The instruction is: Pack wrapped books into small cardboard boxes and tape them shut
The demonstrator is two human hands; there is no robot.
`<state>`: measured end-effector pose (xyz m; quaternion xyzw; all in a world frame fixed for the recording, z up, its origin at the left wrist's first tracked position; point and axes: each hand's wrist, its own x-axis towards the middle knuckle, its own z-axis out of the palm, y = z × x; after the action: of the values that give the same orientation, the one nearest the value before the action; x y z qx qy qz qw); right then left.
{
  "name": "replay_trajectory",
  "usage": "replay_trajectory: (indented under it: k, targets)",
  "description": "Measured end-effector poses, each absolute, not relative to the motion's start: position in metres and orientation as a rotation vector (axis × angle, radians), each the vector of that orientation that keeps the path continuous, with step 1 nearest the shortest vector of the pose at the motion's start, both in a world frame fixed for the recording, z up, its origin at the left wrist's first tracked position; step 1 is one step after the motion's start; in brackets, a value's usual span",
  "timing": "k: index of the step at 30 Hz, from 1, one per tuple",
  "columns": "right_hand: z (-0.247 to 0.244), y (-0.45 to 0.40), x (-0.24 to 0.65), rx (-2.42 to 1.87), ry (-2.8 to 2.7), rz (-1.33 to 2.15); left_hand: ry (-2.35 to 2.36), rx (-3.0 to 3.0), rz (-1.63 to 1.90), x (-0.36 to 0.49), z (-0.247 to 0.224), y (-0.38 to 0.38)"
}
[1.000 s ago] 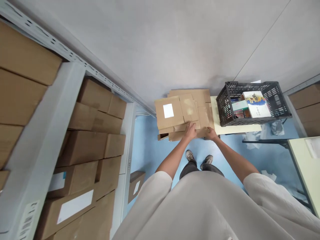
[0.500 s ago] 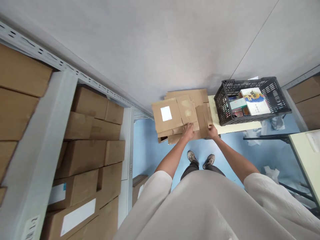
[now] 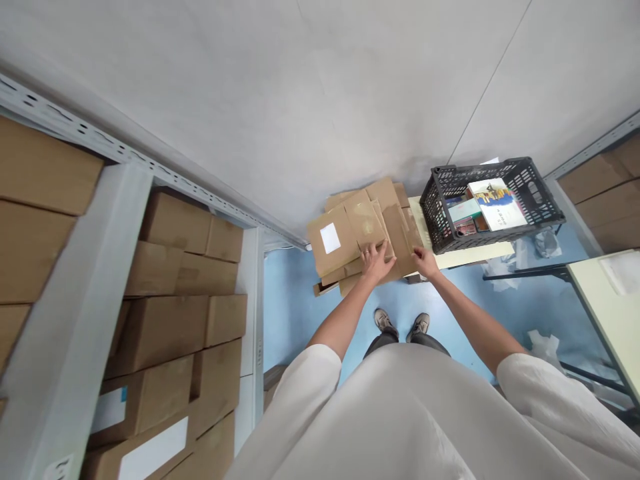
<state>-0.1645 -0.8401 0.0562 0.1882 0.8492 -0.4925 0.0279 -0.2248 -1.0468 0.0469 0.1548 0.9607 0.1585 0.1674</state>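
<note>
Flattened cardboard boxes (image 3: pixel 397 230) lie in a loose, overlapping pile against the wall. The top one (image 3: pixel 345 237) at the left carries a white label (image 3: pixel 330 238). My left hand (image 3: pixel 377 261) rests on the pile's near edge, its fingers apart and pressing on the cardboard. At the right-hand edge, my right hand (image 3: pixel 425 261) has its fingers closed on the border of a flattened cardboard box. What lies under its fingertips is partly hidden.
A black plastic crate (image 3: pixel 440 230) with books (image 3: pixel 500 203) stands right of the pile on a pale tabletop (image 3: pixel 480 255). Shelves of cardboard boxes (image 3: pixel 165 333) rise at the left. Another pale table (image 3: pixel 610 293) and clear plastic wrap (image 3: pixel 545 347) are at the right.
The flattened boxes have turned and shifted, now lying at more of a slant. My left hand's fingers have spread; my right hand stays at the right edge. The view has moved slightly.
</note>
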Motion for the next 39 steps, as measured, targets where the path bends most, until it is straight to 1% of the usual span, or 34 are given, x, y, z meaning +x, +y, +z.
replay_trajectory:
  k: [5,10,23,27,34,39]
  targets:
    - [0.073,-0.824,-0.160,0.665,2.591,-1.601,2.758,0.467,0.490,-0.221,0.057,-1.031]
    - [0.090,-0.815,-0.152,0.659,2.602,-1.559,2.751,0.478,0.553,-0.218,0.064,-1.017]
    - [0.111,-0.812,-0.157,0.737,2.645,-1.576,2.771,0.514,0.543,-0.230,0.078,-1.022]
    - [0.118,-0.799,-0.147,0.789,2.673,-1.602,2.741,0.568,0.526,-0.231,0.078,-1.013]
    - [0.135,-0.779,-0.117,0.865,2.712,-1.547,2.678,0.575,0.513,-0.234,0.072,-1.001]
    - [0.158,-0.767,-0.114,0.856,2.754,-1.601,2.711,0.537,0.483,-0.237,0.074,-0.997]
